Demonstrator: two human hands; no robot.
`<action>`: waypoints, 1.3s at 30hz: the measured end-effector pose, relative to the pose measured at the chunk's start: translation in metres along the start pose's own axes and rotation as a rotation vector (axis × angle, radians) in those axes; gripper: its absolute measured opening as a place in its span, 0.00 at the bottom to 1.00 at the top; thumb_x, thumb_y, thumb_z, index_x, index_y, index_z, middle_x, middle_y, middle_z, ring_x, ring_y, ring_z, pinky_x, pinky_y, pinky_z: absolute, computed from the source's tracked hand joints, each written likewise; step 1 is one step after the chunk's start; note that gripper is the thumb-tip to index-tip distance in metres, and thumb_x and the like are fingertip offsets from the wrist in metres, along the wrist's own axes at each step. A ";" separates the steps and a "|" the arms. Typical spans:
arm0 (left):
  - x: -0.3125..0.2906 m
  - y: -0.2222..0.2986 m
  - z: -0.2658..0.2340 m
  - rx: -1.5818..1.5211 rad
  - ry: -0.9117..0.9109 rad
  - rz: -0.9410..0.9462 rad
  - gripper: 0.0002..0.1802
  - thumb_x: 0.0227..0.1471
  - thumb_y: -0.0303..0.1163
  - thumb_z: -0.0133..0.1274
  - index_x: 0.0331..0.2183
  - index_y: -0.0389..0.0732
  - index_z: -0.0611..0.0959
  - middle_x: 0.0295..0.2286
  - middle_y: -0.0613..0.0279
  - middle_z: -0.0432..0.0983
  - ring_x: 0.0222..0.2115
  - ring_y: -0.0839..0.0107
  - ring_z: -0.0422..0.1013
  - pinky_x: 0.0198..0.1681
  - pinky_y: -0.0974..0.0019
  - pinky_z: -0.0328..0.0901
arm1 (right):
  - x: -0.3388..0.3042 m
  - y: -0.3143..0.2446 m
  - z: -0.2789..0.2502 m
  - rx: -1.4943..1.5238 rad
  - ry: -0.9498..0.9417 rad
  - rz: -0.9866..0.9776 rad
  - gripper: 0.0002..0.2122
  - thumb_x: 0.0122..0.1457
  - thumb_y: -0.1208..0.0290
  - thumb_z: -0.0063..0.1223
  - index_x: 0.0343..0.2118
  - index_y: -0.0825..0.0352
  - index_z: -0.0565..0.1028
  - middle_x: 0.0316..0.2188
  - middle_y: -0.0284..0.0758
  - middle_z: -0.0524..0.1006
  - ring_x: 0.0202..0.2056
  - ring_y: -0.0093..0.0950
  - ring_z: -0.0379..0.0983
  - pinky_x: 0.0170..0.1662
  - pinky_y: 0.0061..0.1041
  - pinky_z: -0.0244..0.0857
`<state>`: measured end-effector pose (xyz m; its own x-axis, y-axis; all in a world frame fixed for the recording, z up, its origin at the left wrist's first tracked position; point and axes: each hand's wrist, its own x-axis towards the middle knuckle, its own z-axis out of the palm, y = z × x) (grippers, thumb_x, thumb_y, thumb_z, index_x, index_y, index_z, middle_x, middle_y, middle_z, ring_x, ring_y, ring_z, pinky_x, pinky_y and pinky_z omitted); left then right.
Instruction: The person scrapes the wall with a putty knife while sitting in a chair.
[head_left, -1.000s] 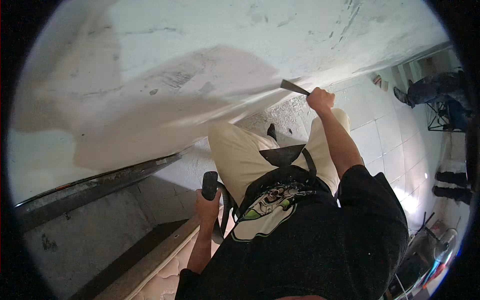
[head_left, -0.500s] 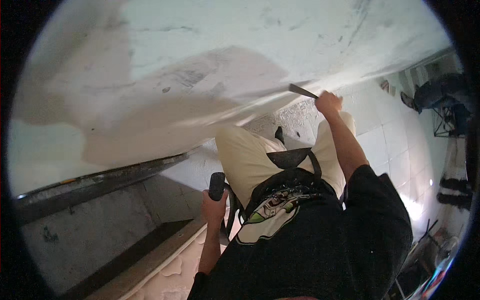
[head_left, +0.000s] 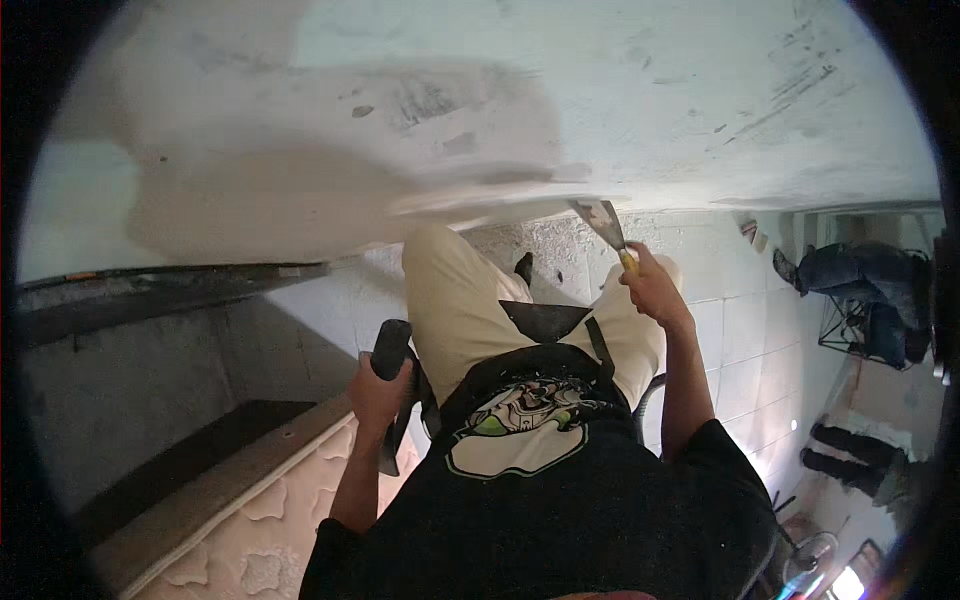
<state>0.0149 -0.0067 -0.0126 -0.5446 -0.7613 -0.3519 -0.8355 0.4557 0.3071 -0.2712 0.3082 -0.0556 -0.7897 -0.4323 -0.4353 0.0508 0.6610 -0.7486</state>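
Observation:
A putty knife (head_left: 600, 222) with a pale-smeared metal blade and yellowish handle is gripped in my right hand (head_left: 655, 287). Its blade tip is at the lower part of the pale wall (head_left: 640, 110) in front of me; whether it touches cannot be told. My left hand (head_left: 378, 395) is closed around a black, rounded oblong piece that looks like a chair armrest (head_left: 390, 345), beside my left thigh. Grey smears, patches and scrape marks cover the wall, and a broad shadow falls across it.
Pale debris is scattered on the tiled floor (head_left: 735, 330) between my feet and the wall. A mattress (head_left: 262, 535) on a wooden frame stands at left, near a dark ledge (head_left: 120, 310). Seated at far right is a person in dark trousers (head_left: 850, 270); a fan (head_left: 812, 555) stands lower right.
My right hand has lowered toward me, and the putty knife has turned so its blade face shows. The view has shifted, and my left hand keeps its hold on the armrest.

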 end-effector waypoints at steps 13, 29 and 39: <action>0.002 -0.002 0.001 0.008 -0.048 -0.051 0.32 0.38 0.53 0.59 0.37 0.39 0.70 0.28 0.46 0.75 0.32 0.48 0.73 0.35 0.51 0.65 | 0.017 -0.074 -0.012 0.062 0.186 0.128 0.14 0.49 0.70 0.49 0.41 0.65 0.72 0.22 0.43 0.74 0.22 0.32 0.71 0.25 0.30 0.65; 0.005 -0.012 0.006 -0.046 -0.040 -0.002 0.31 0.38 0.52 0.60 0.35 0.37 0.70 0.27 0.45 0.75 0.31 0.47 0.73 0.35 0.51 0.65 | 0.014 -0.089 -0.005 0.403 0.127 0.152 0.14 0.54 0.73 0.45 0.44 0.68 0.72 0.20 0.30 0.66 0.11 0.13 0.54 0.11 0.17 0.46; 0.000 -0.006 0.001 -0.018 -0.052 -0.006 0.31 0.37 0.53 0.60 0.34 0.36 0.72 0.28 0.47 0.75 0.31 0.48 0.73 0.35 0.53 0.66 | 0.020 -0.090 0.006 0.593 0.027 0.144 0.17 0.50 0.77 0.42 0.45 0.72 0.71 0.22 0.30 0.65 0.13 0.14 0.52 0.13 0.15 0.44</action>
<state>0.0203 -0.0092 -0.0151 -0.5433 -0.7385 -0.3993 -0.8374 0.4427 0.3207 -0.2883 0.2363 0.0003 -0.7643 -0.3429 -0.5461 0.4838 0.2547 -0.8373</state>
